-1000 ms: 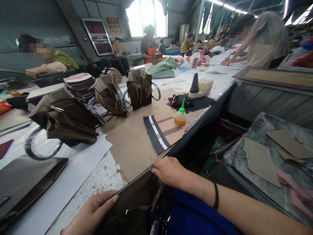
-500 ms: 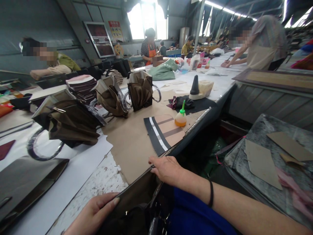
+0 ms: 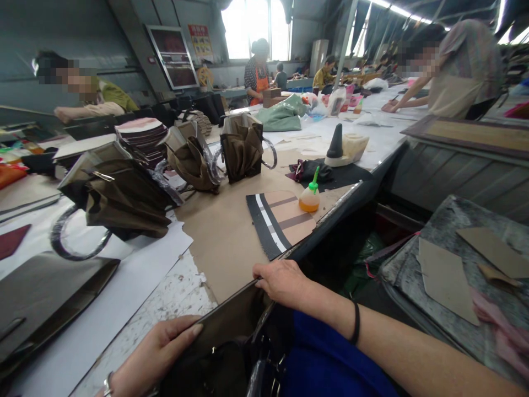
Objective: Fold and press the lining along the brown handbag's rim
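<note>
A dark brown handbag (image 3: 229, 320) is held at the table's near edge, its mouth facing me. My left hand (image 3: 167, 347) grips the bag's left rim, thumb on the inner side and fingers behind. At the far corner of that rim, my right hand (image 3: 281, 280) pinches the edge between thumb and fingers. Dark straps and metal fittings (image 3: 275, 364) lie on the bag's near side. Just beyond my right hand, a tan panel with a black-and-white strip (image 3: 270, 226) lies flat, and a bottle of amber liquid with a green nozzle (image 3: 309, 196) stands on it.
Brown handbags (image 3: 124, 193) with wrapped handles stand at the left, near a flat dark bag piece (image 3: 49, 298). A spouted container (image 3: 345, 148) is farther back. To my right is a grey stained surface (image 3: 400, 270) with cardboard pieces. Co-workers (image 3: 463, 71) work around the table.
The view has shifted slightly, so the table things appear a little to the right. Both hands keep their grip on the handbag's rim; a bracelet now shows at my left wrist.
</note>
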`<state>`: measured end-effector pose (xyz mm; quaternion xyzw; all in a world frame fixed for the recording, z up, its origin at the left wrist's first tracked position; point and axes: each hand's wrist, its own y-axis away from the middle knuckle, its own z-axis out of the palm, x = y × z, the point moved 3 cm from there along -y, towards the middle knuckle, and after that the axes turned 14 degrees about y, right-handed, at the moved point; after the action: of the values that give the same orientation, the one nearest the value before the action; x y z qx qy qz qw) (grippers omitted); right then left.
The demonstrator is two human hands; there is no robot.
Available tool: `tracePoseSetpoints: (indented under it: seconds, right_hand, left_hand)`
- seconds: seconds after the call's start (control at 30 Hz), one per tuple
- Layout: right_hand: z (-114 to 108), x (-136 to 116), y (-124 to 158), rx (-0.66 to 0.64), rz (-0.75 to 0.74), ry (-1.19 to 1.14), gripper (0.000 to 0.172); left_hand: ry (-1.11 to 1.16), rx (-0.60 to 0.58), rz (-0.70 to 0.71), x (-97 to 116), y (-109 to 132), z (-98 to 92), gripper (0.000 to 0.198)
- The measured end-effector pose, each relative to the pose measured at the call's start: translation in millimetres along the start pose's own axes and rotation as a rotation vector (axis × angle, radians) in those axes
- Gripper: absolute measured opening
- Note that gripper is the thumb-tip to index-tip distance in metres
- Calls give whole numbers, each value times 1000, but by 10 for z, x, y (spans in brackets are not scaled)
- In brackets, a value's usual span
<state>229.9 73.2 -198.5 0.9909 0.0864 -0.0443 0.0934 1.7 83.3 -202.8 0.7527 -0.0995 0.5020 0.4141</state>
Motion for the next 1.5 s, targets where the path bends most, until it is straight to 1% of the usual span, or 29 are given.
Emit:
tracePoseSetpoints:
  seconds: [0.3, 0.4, 0.5, 0.63, 0.7, 0.83, 1.03, 1.1, 1.17, 1.23, 1.27, 1.3, 1.37, 1.43, 1.47, 1.5]
  right_hand:
    - [-38, -38, -28, -51, 9, 12, 13]
    - [-29, -62, -45, -63, 28, 47, 11]
    - [-42, -85, -56, -20, 7, 110, 9]
    - [-89, -80, -52, 53, -28, 142, 7]
    - [-89, -65, -45, 74, -65, 98, 7]
    - [-27, -19, -20, 93, -160, -40, 2]
    - [40, 88, -17, -11, -206, -270, 4]
    - [50, 117, -37, -57, -250, -337, 4]
    - [64, 148, -58, -93, -272, -374, 3]
    - [76, 171, -74, -102, -264, -379, 2]
    - [78, 174, -79, -101, -257, -374, 2]
    - [77, 171, -83, -97, -249, -367, 2]
    - [65, 145, -90, -94, -227, -348, 2]
    - [47, 105, -102, -94, -185, -321, 3]
    - [38, 85, -110, -92, -156, -300, 4]
    - [30, 66, -118, -90, -125, -276, 4]
  left_hand:
    - [-12, 62, -33, -19, -51, -87, 44]
    - [25, 54, -24, -53, -86, -108, 44]
    - [66, 28, -17, -92, -116, -117, 44]
    - [51, 43, 6, -115, -135, -132, 44]
    - [61, 40, 12, -108, -140, -136, 44]
    - [133, -2, -14, -71, -151, -135, 42]
    - [371, -87, -62, -52, -127, -103, 39]
    - [410, -118, -71, -70, -123, -97, 38]
    - [401, -132, -74, -91, -133, -99, 37]
    - [334, -111, -35, -92, -150, -109, 37]
    - [264, -78, 0, -81, -156, -113, 37]
    - [159, -19, 47, -60, -154, -118, 37]
    - [-171, 163, 185, 25, -114, -105, 36]
    - [-578, 348, 368, 148, -25, -14, 33]
    - [-765, 406, 476, 206, 27, 71, 31]
    - [-918, 437, 584, 247, 77, 173, 29]
